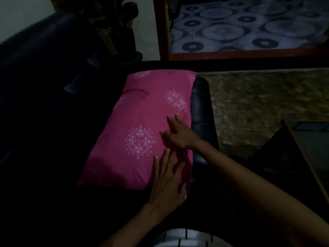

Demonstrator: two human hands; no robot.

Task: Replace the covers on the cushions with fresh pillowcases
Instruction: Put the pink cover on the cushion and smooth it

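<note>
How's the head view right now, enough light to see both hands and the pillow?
Head view: dim overall, left side nearly black; the pink pillow reads clearly, with left hand and right hand flat on it, slightly soft; wide-angle bending at the edges.

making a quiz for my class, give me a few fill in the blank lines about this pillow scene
1. The pillow wears a ____ cover with pale medallion prints.
2. Both hands, left and right, lie on the pillow with fingers ____.
3. The pillow lies on a dark ____.

Missing words: pink; straight; sofa
</note>
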